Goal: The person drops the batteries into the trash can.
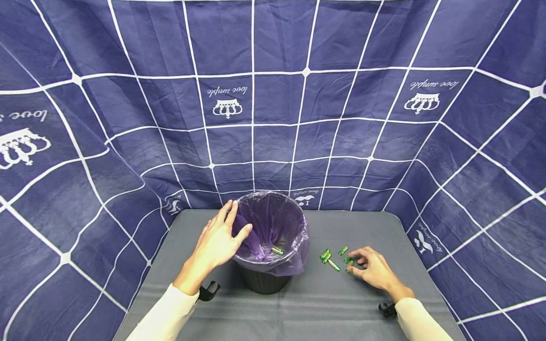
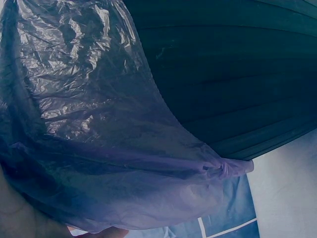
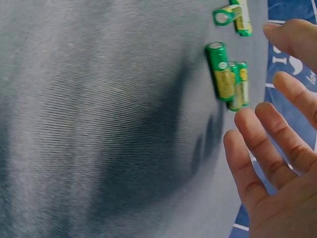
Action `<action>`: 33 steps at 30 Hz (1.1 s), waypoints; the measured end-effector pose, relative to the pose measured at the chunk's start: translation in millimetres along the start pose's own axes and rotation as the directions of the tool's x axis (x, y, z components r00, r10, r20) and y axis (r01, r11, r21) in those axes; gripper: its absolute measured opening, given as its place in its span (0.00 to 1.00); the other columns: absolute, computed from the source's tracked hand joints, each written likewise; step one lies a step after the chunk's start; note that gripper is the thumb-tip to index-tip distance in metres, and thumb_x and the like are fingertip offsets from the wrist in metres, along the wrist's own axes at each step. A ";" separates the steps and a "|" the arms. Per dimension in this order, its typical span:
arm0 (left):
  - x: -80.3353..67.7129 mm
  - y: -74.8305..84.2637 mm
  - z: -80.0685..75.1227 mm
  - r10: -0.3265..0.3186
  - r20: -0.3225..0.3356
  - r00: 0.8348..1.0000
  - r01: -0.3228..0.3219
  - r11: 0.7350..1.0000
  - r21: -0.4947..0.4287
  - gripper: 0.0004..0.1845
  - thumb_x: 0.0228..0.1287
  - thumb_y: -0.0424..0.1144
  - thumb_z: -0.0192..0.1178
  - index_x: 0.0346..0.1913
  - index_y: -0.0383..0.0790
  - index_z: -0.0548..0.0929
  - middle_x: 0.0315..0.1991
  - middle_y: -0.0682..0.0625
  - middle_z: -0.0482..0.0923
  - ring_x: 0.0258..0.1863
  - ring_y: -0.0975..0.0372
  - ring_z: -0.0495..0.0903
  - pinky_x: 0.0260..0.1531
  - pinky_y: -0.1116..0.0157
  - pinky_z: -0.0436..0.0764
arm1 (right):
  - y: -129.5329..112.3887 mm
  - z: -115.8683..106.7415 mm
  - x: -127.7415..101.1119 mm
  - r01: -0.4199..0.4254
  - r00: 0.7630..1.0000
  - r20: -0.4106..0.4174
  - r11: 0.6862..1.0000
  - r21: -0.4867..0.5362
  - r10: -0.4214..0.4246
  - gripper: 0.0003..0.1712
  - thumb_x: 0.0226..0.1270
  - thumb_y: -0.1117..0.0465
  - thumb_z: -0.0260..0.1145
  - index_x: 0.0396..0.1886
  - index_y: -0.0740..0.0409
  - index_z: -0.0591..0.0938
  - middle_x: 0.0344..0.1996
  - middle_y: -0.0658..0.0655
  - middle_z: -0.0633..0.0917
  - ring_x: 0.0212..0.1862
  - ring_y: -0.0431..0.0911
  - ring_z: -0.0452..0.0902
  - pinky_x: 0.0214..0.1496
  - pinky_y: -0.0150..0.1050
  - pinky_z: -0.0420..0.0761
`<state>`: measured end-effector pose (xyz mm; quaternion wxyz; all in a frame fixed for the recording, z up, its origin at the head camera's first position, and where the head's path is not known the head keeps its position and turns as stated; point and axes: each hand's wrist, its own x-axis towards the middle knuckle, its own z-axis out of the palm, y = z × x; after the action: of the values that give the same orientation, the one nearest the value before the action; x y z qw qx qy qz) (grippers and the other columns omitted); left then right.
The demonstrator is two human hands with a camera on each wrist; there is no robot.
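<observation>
A dark waste bin [image 1: 262, 280] stands on the table, lined with a purple translucent bag [image 1: 298, 258] folded over its rim. My left hand [image 1: 218, 240] rests at the bin's left rim, fingers extended, thumb over the inside of the bag. Inside the bin, a green-and-yellow battery [image 1: 277, 250] lies on the bag. My right hand [image 1: 373, 269], fingers parted and holding nothing, hovers beside several batteries on the table. One battery [image 3: 220, 72] lies near its fingertips in the right wrist view. The bag [image 2: 99, 114] fills much of the left wrist view.
A grey cloth covers the table [image 1: 341, 312]. Blue curtain [image 1: 273, 104] with white lines surrounds it at the back and both sides. Another battery [image 1: 343, 250] lies slightly behind the others, right of the bin. Black straps sit at both wrists.
</observation>
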<state>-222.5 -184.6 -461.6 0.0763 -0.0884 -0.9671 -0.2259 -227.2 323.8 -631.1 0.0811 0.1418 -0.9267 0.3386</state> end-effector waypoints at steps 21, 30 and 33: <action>-1.9 2.0 1.7 0.001 0.002 1.000 0.000 1.000 -0.010 0.50 0.88 0.70 0.55 0.96 0.43 0.59 0.96 0.38 0.57 0.87 0.26 0.69 0.85 0.24 0.66 | 9.9 16.6 -12.5 -0.047 0.999 -0.017 0.996 -0.071 0.046 0.22 0.55 0.58 0.96 0.46 0.49 0.95 0.44 0.48 0.91 0.41 0.40 0.87 0.46 0.35 0.88; -0.6 0.6 -0.4 0.000 0.000 1.000 0.000 1.000 -0.008 0.50 0.88 0.70 0.54 0.96 0.43 0.58 0.96 0.38 0.56 0.87 0.26 0.69 0.86 0.24 0.65 | 10.5 20.8 -7.1 -0.056 0.998 -0.024 0.995 -0.078 0.055 0.21 0.54 0.58 0.96 0.45 0.47 0.94 0.43 0.48 0.91 0.41 0.43 0.87 0.47 0.36 0.87; -1.4 0.0 -0.7 -0.001 -0.002 1.000 0.001 1.000 -0.007 0.50 0.88 0.70 0.55 0.96 0.42 0.58 0.96 0.38 0.57 0.88 0.26 0.69 0.86 0.24 0.65 | 10.7 22.7 -6.8 -0.053 0.998 -0.026 0.995 -0.087 0.051 0.21 0.54 0.58 0.96 0.44 0.47 0.94 0.43 0.48 0.91 0.41 0.42 0.86 0.46 0.36 0.87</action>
<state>-221.1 -185.1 -461.3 0.0770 -0.0882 -0.9663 -0.2294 -225.4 318.2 -656.4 0.0895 0.1099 -0.9429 0.3013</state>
